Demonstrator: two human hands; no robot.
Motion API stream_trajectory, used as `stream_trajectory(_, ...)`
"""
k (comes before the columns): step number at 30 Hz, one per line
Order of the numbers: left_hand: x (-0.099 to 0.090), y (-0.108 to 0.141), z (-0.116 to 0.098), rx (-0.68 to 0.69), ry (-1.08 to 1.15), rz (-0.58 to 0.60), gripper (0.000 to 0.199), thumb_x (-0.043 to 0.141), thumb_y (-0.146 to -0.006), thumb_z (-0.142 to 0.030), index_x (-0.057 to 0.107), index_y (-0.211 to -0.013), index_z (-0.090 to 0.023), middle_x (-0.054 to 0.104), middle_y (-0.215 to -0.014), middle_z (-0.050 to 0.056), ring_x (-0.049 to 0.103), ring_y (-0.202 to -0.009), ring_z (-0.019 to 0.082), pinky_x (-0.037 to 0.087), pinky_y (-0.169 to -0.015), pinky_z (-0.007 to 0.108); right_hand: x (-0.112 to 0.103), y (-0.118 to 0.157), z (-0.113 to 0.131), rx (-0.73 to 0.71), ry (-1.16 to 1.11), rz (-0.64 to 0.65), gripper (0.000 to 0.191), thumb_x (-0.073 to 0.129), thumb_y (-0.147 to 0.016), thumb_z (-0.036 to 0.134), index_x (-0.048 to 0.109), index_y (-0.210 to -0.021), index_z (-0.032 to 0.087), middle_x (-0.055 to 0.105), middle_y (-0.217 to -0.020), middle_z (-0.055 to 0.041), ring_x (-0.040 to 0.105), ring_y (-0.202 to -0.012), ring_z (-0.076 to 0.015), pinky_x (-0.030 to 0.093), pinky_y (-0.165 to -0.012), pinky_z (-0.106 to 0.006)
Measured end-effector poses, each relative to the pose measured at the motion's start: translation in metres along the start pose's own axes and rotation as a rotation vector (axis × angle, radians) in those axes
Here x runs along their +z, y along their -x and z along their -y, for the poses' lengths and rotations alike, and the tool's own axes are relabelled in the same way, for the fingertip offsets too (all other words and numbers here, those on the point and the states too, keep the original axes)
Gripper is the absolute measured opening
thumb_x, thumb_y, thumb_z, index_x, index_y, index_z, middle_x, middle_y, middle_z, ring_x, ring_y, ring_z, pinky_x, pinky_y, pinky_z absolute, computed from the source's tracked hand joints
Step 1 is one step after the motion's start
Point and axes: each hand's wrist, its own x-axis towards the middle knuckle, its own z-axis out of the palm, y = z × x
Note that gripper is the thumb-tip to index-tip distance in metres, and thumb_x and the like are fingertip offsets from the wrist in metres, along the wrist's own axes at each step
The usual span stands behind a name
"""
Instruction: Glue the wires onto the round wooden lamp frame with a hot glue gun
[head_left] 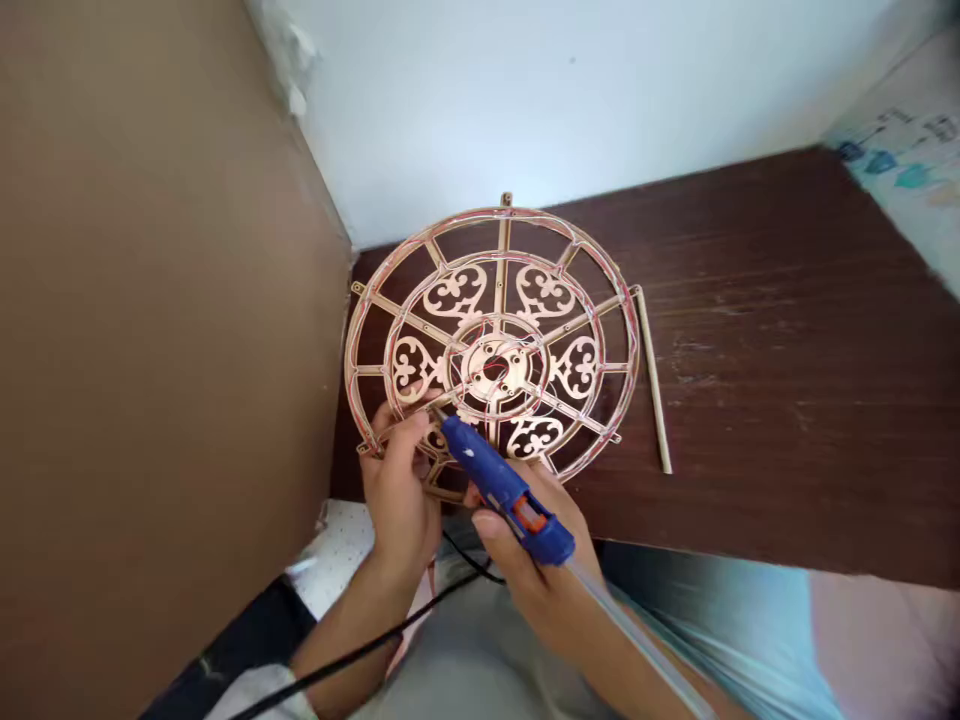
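Dark brown tabletop (pixel 787 380) meets a white wall (pixel 570 110) along its far edge and a brown panel (pixel 157 260) at its left end. Wooden frame (pixel 478 365), round, spoked and fitted with scroll-cut inserts, is positioned over the left end of the tabletop, its outline reaching close to the near edge and overlapping the far edge in view; whether it rests flat cannot be determined. Red and white wires (pixel 544 215) run along its rings and cross its central disc. Left hand (pixel 397 490) is clamped on the lower-left portion of the frame: thumb on the facing side, fingers partly hidden behind the ring. Consequently, the bulk of the frame extends up and to the right of this grip. Right hand (pixel 525 575) is closed around a blue glue gun (pixel 487 465), below the lower-right portion of the frame; contact between these fingers and the rim cannot be confirmed. The gun's nozzle points up and left, its tip just beside the left thumb. A clear glue stick (pixel 645 640) projects from the rear of the gun. Black cord (pixel 352 655) crosses the left forearm, nearer than the near edge. Wooden rod (pixel 654 380) lies to the right of the frame, its upper end close to the rim.
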Motion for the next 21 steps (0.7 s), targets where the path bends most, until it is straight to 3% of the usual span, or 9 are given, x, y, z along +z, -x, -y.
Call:
stream_trajectory(9, -0.0026, -0.0010, 0.0009, -0.027, -0.009, 0.012, 0.021, 0.082, -0.078, -0.023, 0.084, -0.099, -0.025, 0.084, -0.096, -0.001, 0.078, -0.086, 0.017, 0.058, -0.085, 0.026, 0.0011, 0.0025, -0.0058, 0.033, -0.048, -0.017, 0.034, 0.050, -0.111, 0.049, 0.066, -0.096, 0.024, 0.067, -0.081, -0.0012, 0.059, -0.072, -0.0211, 0.040, -0.069, -0.036)
stream_trajectory(21, -0.0026, -0.0010, 0.0005, -0.010, -0.010, 0.017, 0.018, 0.082, -0.079, -0.022, 0.084, -0.096, -0.025, 0.084, -0.097, -0.001, 0.078, -0.087, 0.016, 0.058, -0.084, 0.025, 0.0024, 0.0061, -0.0070, 0.084, -0.092, -0.011, 0.031, 0.053, -0.111, 0.048, 0.065, -0.095, 0.024, 0.066, -0.084, 0.0003, 0.056, -0.076, -0.0202, 0.041, -0.072, -0.035)
